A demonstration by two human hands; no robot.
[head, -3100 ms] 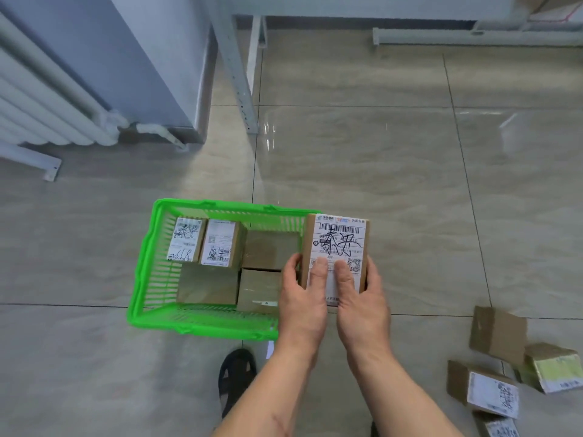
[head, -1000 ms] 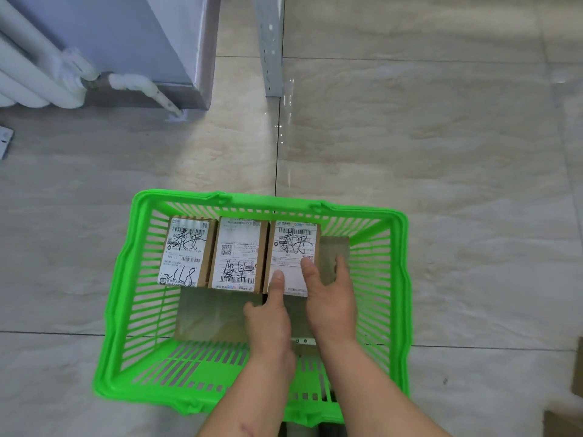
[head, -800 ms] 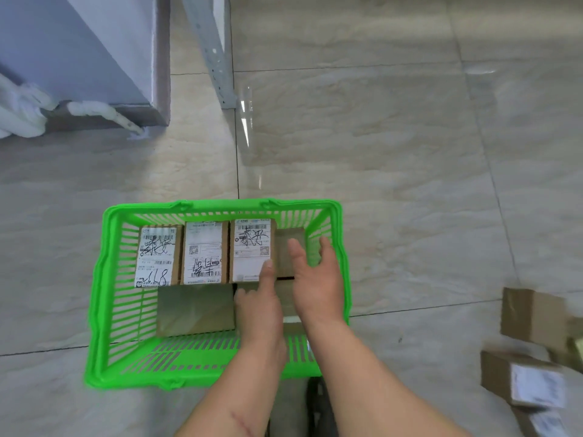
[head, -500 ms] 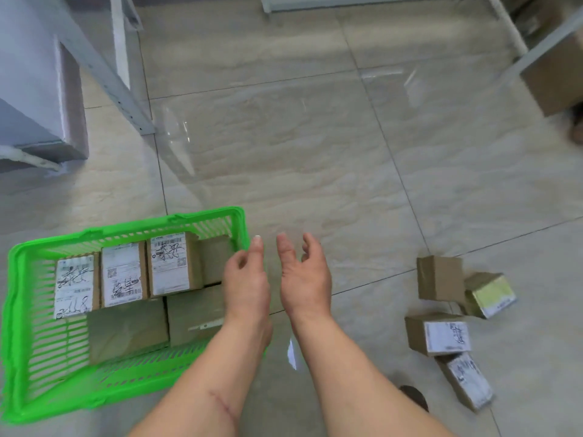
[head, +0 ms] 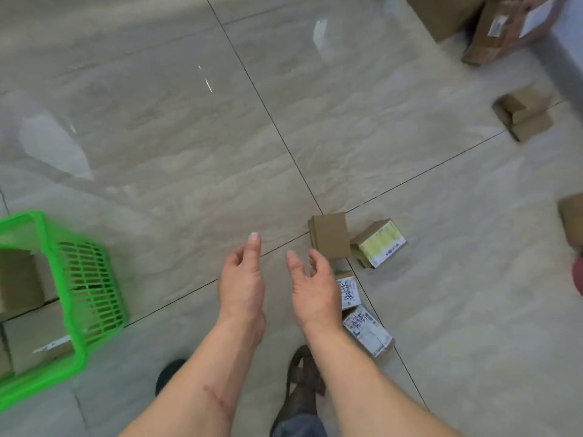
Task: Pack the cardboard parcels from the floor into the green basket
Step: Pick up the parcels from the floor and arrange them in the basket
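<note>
The green basket (head: 82,279) stands at the left edge, half out of frame, with brown parcels (head: 19,279) inside. My left hand (head: 241,287) and my right hand (head: 312,291) hover over the tiled floor, both empty with fingers apart. Just right of my right hand lies a cluster of small cardboard parcels: a plain brown one (head: 328,239), one with a yellow-green label (head: 380,242), and two with white printed labels (head: 348,293) (head: 367,331), the nearer one partly hidden behind my right hand.
More parcels lie farther right: a brown one (head: 523,113) and another at the right edge (head: 572,217). Large cartons (head: 492,29) stand at the top right. My dark sandals (head: 303,378) show at the bottom.
I set the labelled parcel upright in the basket's back row and let go. Both hands left the basket, and my view swung right toward the parcels on the floor.
</note>
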